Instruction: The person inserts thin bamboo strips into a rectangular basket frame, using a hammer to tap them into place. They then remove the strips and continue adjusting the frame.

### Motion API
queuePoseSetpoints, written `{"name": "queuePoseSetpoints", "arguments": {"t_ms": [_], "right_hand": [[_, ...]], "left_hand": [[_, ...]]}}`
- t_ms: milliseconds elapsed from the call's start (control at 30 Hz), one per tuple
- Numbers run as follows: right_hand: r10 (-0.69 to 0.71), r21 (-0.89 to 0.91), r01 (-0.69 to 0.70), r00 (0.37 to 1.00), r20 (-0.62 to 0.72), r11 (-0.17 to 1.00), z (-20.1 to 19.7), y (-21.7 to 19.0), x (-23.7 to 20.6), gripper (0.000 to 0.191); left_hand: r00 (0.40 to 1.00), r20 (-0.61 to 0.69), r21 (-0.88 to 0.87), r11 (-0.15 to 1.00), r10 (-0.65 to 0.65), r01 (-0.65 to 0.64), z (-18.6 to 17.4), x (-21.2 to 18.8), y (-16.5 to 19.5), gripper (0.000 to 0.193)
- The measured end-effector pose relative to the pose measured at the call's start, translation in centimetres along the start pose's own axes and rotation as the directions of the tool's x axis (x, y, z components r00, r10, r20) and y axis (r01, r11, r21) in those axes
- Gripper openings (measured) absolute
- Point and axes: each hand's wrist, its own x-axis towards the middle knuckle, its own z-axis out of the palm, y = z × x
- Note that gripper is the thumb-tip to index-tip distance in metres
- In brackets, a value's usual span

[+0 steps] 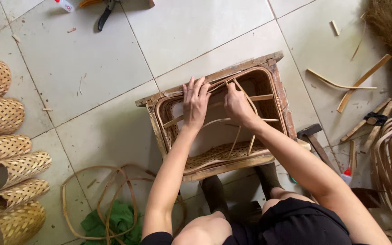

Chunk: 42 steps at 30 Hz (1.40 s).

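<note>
While the left hand (195,103) presses flat, fingers spread, on the woven basket (259,86) rim, the right hand (237,105) pinches a bamboo strip (243,93) beside it; seating that strip seems the step, calling for steady pressure.

Lighting was soft, even daylight, bright overall. Floor tiles (196,27) showed faint sheen, no hard glare. Shadows weak, short. Focus sharp centre; slight wide-angle bend and softness toward the edges.

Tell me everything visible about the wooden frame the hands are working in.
The wooden frame is a worn, rectangular box of rough boards, open on top, standing on the tiled floor. Woven basket lining and bent cane strips sit inside it, with thin strips crossing its opening. The left hand rests on the strips near its far edge; the right hand pinches a strip there.
</note>
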Motion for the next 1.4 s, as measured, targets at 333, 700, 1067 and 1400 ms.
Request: {"name": "queuePoseSetpoints", "arguments": {"t_ms": [333, 700, 1067, 1400], "right_hand": [[0.043, -0.069, -0.039, 0.998, 0.047, 0.997, -0.4, -1.1, 0.3, 0.010], [-0.014, -0.142, 0.024, 0.997, 0.076, 0.990, -0.6, -0.4, 0.4, 0.011], [0.052, -0.290, -0.002, 0.985, 0.163, 0.957, 0.5, -0.9, 0.7, 0.009], [0.126, -0.534, 0.060, 0.944, 0.305, 0.844, -1.7, -2.6, 1.3, 0.036]], "left_hand": [[0.999, 0.003, 0.046, 0.998, -0.036, 0.036, 1.6, 0.4, 0.0, 0.021], [0.991, -0.044, 0.013, 0.991, -0.130, 0.131, 1.9, -0.2, 1.2, 0.014], [0.977, -0.072, 0.010, 0.979, -0.203, 0.204, 2.8, 0.1, 1.7, 0.011], [0.996, -0.046, -0.106, 0.992, -0.076, 0.070, 0.8, 0.3, -2.6, 0.015]]}}
